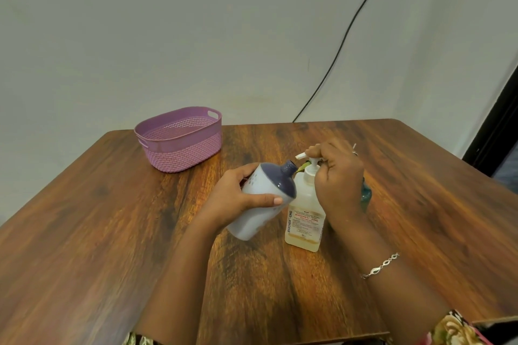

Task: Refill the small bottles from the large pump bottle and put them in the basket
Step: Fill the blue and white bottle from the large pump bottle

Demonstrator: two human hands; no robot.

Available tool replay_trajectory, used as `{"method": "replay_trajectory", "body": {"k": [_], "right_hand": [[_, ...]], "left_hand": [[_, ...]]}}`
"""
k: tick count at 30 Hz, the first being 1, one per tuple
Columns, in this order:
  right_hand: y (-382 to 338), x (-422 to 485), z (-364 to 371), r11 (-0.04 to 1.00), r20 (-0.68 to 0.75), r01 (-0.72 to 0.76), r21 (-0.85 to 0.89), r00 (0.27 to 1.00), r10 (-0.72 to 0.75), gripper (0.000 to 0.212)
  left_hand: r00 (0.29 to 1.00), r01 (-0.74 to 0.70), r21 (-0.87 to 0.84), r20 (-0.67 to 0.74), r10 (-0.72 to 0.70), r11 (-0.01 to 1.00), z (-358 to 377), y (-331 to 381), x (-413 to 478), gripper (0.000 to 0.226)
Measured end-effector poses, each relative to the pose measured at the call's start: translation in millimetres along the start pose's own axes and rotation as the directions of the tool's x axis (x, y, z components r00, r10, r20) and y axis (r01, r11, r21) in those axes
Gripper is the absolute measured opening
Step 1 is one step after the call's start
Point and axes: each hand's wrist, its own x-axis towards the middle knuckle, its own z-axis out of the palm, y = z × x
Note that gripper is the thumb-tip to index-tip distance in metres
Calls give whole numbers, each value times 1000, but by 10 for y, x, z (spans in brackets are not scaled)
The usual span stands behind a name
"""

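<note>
Item one: small pale bottle with dark blue shoulder (253,218), uncapped, tilted, mouth just beside the pump spout. The left hand (238,196) grips its body, fingers and thumb wrapped round.

Item two: large clear plastic pump bottle of amber liquid (305,216), upright on the brown wooden table (112,232). The right hand (336,176) curls over its pump head.

Item three: purple woven-look plastic basket (182,154), far left, well apart, no bottle visible inside.

Progress: early, by my reckoning. One fill is in hand and all basketing remains.
</note>
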Motion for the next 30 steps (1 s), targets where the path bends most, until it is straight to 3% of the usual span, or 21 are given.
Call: {"method": "replay_trajectory", "body": {"k": [4, 13, 19, 27, 30], "right_hand": [[27, -66, 23, 998, 14, 53, -39, 999, -52, 31], [6, 25, -20, 999, 24, -24, 22, 999, 23, 37], [32, -69, 12, 997, 21, 56, -62, 998, -54, 31], [-11, 44, -35, 999, 51, -40, 18, 998, 39, 40], [-32, 11, -28, 1000, 42, 0, -21, 999, 1, 35]], "left_hand": [[1000, 2, -2, -10, -2, 1000, 4, -17, -3, 63], [1000, -10, 18, -7, 10, 1000, 11, -2, -9, 64], [1000, -12, 9, -8, 13, 1000, 15, -18, 13, 64], [1000, -8, 12, -1, 8, 1000, 7, 13, -5, 59], [1000, -13, 15, 2, 13, 1000, 0, 12, -10, 60]]}}
